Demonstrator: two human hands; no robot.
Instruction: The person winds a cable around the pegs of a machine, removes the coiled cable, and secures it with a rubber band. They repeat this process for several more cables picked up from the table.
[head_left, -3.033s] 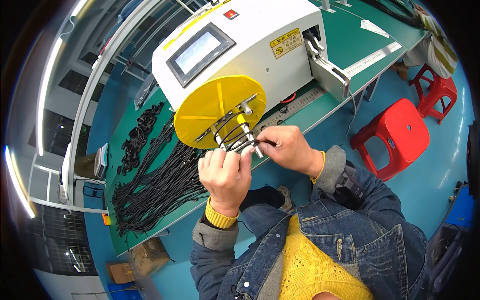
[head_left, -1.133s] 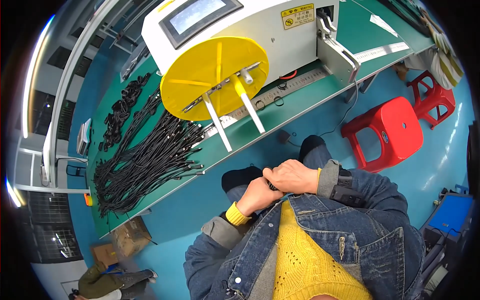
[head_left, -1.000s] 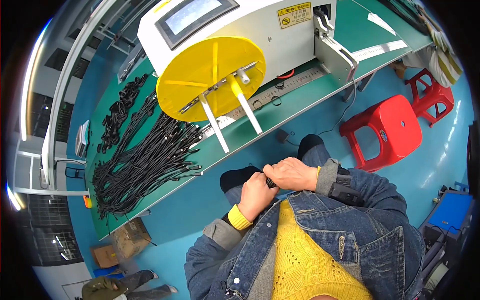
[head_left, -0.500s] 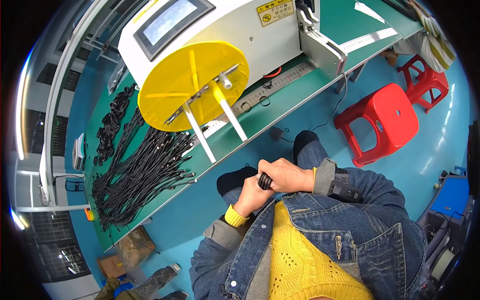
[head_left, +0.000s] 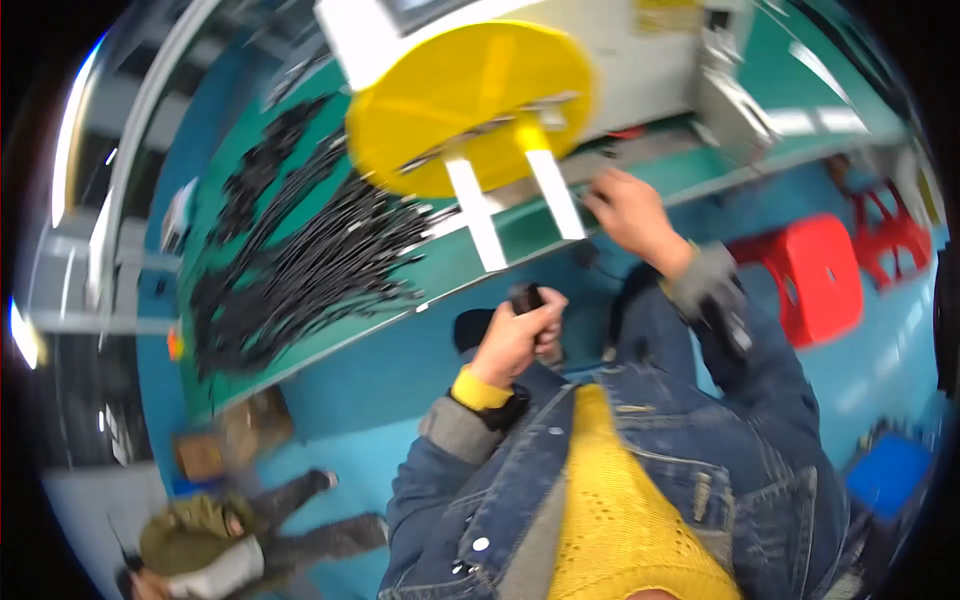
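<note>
In front of my lap, my left hand [head_left: 515, 335] is closed round a small coil of black cable [head_left: 525, 297], whose top shows above the fist. My right hand [head_left: 635, 215] is out at the near edge of the green table [head_left: 385, 322], just right of the machine's two light rods [head_left: 555, 195]. Its fingers are bent and slightly apart, blurred, with nothing visible between them. The yellow disc [head_left: 470, 110] carrying the rods is mounted on a white machine [head_left: 640, 65]. A large bundle of black cables [head_left: 310, 270] lies on the table left of the disc.
Further back on the table lies another heap of black cables [head_left: 262, 165]. Red stools [head_left: 815, 280] stand on the floor at the right. At the lower left are cardboard boxes [head_left: 200, 455] and another person [head_left: 205, 540]. A blue-topped box [head_left: 888, 475] is at the lower right.
My right hand has left the cable coil and moved up and right to the table edge. My left hand still holds the coil. The view has shifted, and more of the other person shows.
</note>
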